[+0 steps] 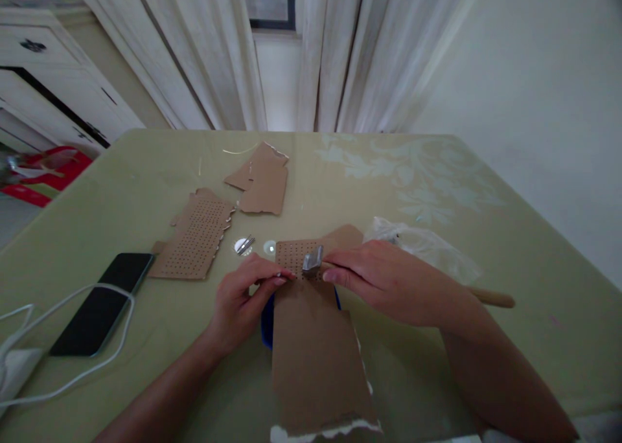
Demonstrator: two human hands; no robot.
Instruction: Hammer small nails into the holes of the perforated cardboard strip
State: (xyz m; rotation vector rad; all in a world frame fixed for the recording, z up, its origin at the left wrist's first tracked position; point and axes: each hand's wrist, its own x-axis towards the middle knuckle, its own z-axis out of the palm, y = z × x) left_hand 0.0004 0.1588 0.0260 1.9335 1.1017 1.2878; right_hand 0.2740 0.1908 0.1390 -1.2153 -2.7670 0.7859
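Note:
A long strip of brown cardboard (311, 346) lies in front of me, its far end punched with rows of small holes. My left hand (243, 300) pinches the left edge of that end, fingers closed on it. My right hand (383, 278) holds a small shiny metal piece (312, 261) against the punched area, fingers closed around it. A blue object (267, 323) shows under the cardboard.
Another perforated cardboard piece (197, 239) and torn scraps (262, 181) lie further back. Small metal bits (244, 245) sit between them. A black phone (104, 304) with a white cable (63, 339) lies left. A clear plastic bag (427, 249) and a wooden handle (490, 296) are right.

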